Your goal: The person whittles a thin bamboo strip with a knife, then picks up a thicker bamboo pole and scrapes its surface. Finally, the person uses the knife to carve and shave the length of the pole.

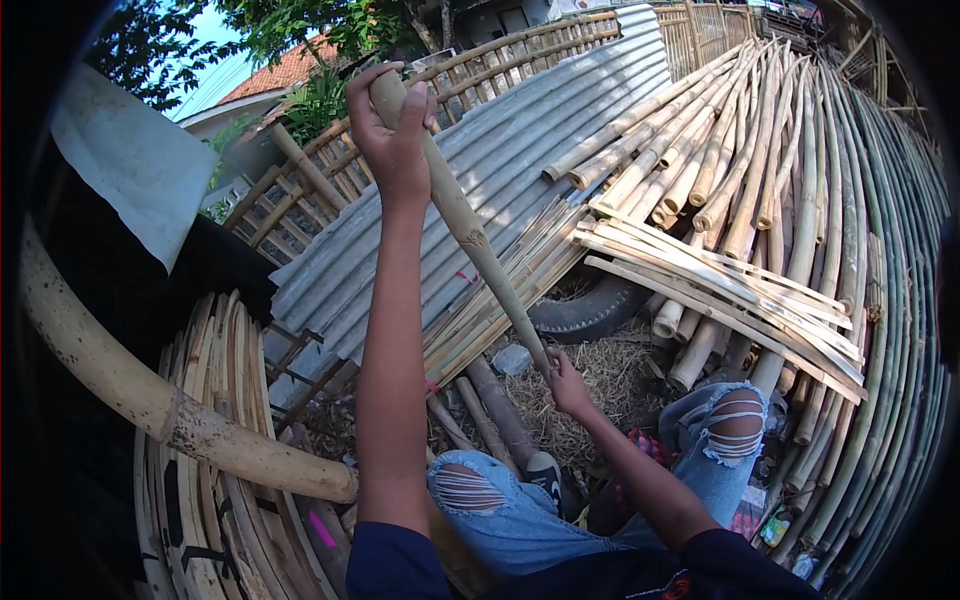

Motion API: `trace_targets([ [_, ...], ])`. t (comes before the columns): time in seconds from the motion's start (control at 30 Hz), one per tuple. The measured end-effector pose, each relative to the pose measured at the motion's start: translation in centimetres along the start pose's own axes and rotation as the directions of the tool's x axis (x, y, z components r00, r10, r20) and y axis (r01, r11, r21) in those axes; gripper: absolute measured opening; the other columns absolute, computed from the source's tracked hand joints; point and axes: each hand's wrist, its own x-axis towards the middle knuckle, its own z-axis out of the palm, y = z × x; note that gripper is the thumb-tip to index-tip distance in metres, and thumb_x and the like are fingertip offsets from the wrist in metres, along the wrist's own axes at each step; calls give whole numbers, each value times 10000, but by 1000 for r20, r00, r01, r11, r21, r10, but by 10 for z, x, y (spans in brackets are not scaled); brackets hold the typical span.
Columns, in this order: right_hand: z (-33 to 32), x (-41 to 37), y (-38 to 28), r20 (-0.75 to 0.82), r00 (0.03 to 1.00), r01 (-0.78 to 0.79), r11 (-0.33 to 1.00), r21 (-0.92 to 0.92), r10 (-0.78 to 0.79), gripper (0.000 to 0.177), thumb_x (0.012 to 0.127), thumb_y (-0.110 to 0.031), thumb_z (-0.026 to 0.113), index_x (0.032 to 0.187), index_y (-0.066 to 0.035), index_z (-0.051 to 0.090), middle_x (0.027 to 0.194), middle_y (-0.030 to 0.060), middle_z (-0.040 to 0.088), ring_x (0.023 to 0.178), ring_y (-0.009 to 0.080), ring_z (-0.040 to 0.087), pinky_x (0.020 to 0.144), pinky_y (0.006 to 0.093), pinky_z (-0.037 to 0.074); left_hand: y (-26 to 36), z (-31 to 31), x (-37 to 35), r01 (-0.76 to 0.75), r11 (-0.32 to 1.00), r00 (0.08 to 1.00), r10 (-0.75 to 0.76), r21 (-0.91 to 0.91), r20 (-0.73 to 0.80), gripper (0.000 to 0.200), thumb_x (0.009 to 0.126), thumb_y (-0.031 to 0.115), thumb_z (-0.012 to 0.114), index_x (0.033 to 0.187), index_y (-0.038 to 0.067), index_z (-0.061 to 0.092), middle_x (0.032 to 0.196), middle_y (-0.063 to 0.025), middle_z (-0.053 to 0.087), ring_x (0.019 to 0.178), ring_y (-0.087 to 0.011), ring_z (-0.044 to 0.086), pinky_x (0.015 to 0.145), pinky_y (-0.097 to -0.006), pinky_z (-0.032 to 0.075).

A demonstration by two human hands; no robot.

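Observation:
A long bamboo pole (465, 225) runs diagonally between my two hands, from the upper left down to the centre. My left hand (390, 125), raised high, is wrapped round the pole near its thick upper end. Lower down, my right hand (568, 382) grips its thinner lower part, in front of the straw-littered ground (610, 390). The pole's lower tip is hard to make out by my right hand. Below are my knees in torn blue jeans (520, 510).
Split bamboo strips (720, 285) lie across a large stack of poles (870, 220) at right. A tyre (590, 308) rests behind my right hand. Corrugated sheets (470, 160) stand behind the pole. At left are a thick bamboo (100, 355) and bundled strips (215, 370).

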Motion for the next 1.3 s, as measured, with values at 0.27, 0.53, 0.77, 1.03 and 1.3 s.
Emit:
trace_targets([
  [0.27, -49, 15, -183, -4, 991, 127, 943, 307, -132, 376, 922, -125, 362, 1296, -158, 383, 523, -17, 350, 368, 71, 319, 340, 239, 259, 2, 6, -2, 17, 999, 1000, -17, -48, -6, 263, 797, -16, 553, 1029, 62, 459, 847, -22, 364, 592, -93, 414, 532, -232, 364],
  [0.53, -65, 18, -169, 159, 986, -104, 938, 332, 53, 404, 894, -129, 404, 1297, -144, 395, 571, 5, 419, 461, 98, 420, 420, 257, 348, 3, 14, -3, 31, 999, 999, -32, -38, -19, 262, 807, 7, 549, 1039, 59, 440, 858, -33, 375, 600, -93, 425, 530, -235, 365],
  [0.77, -40, 22, -98, 126, 992, -7, 990, 138, -11, 389, 881, -124, 411, 1269, -127, 407, 578, 26, 437, 520, 121, 475, 481, 274, 403, 5, 7, -4, 24, 1000, 999, -24, -9, -22, 237, 815, 17, 554, 1021, 57, 446, 834, -29, 386, 583, -90, 430, 521, -232, 365],
  [1.03, -27, 1, -86, -29, 998, 54, 997, 54, -53, 441, 849, -103, 412, 1289, -128, 390, 663, 77, 510, 565, 168, 519, 548, 312, 442, 16, 10, -9, 26, 1000, 999, -27, -11, -21, 230, 811, 18, 559, 1012, 60, 456, 839, -28, 389, 581, -89, 424, 505, -237, 365],
  [1.3, -51, -2, -167, -25, 993, 120, 988, 95, -118, 431, 836, -106, 434, 1264, -112, 390, 725, 145, 573, 622, 247, 574, 618, 377, 459, 18, 20, -11, 31, 999, 999, -32, -39, -13, 238, 806, 17, 554, 1020, 59, 458, 832, -35, 408, 570, -95, 414, 513, -231, 370],
])
